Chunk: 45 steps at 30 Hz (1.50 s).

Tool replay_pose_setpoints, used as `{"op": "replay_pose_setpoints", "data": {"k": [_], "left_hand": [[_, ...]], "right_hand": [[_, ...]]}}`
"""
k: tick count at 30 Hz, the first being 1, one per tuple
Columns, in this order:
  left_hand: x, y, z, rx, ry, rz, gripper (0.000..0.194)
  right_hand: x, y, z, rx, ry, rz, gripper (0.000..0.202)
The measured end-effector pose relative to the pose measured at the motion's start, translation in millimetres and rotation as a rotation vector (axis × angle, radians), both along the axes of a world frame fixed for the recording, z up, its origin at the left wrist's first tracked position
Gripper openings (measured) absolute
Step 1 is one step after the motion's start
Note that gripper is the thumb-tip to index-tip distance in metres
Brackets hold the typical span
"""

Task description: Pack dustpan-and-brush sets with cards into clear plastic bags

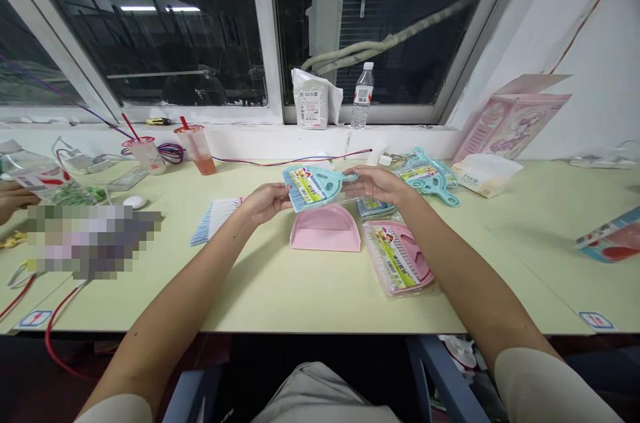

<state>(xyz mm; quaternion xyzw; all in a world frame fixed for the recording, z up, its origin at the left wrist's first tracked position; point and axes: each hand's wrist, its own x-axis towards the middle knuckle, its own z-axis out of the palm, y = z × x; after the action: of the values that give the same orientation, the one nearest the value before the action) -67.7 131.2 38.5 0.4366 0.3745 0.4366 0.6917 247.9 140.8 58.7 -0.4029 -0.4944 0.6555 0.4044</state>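
Above the table, a blue dustpan-and-brush set (313,186) with a yellow-green label hangs between my two hands. My left hand (267,202) is closed on its bristle edge. At the handle end, my right hand (373,184) grips the set in its clear wrapping. Just below lies an unwrapped pink dustpan (325,229), its open edge facing me. To its right is a pink set (397,256) in clear plastic, partly under my right forearm. Loose brushes with blue and white bristles (215,219) lie left of my left hand, their handle ends hidden.
Several blue sets (430,176) are piled at the back right, beside a tissue pack (487,174) and a pink box (515,116). Drink cups (197,151) and cables stand back left. A bottle (363,96) is on the sill. Another person's hand (15,203) shows far left.
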Motion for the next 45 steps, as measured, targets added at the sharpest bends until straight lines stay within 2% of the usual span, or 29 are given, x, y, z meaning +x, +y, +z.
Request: {"op": "replay_pose_setpoints", "data": {"k": [3, 9, 18, 29, 37, 40, 43, 45], "left_hand": [[1.7, -1.6, -0.6, 0.022, -0.021, -0.029, 0.016], [3.1, -2.3, -3.1, 0.028, -0.132, -0.136, 0.024], [6.4, 3.5, -14.6, 0.031, -0.162, -0.086, 0.017], [4.3, 6.4, -17.8, 0.066, -0.129, -0.058, 0.017], [-1.1, 9.4, -14.6, 0.078, -0.089, 0.056, 0.007], [-2.1, 8.1, -10.3, 0.069, -0.066, 0.097, 0.010], [-2.5, 7.1, -8.5, 0.050, -0.046, 0.138, 0.013], [-2.9, 7.2, -8.9, 0.042, -0.036, 0.156, 0.015]], "right_hand": [[0.5, 3.1, -2.3, 0.013, 0.022, -0.037, 0.011], [3.1, 6.2, -6.2, 0.022, 0.072, -0.017, 0.009], [4.3, 10.1, -8.7, 0.066, 0.063, -0.066, 0.018], [12.1, 14.5, -12.5, 0.129, -0.018, -0.181, 0.011], [22.8, 19.0, -10.7, 0.072, -0.077, -0.235, 0.023], [25.0, 16.5, -7.3, 0.040, -0.115, -0.233, 0.038], [22.6, 10.0, -1.4, 0.002, -0.198, -0.170, 0.062], [19.8, 5.7, 2.2, -0.039, -0.264, -0.072, 0.063]]}}
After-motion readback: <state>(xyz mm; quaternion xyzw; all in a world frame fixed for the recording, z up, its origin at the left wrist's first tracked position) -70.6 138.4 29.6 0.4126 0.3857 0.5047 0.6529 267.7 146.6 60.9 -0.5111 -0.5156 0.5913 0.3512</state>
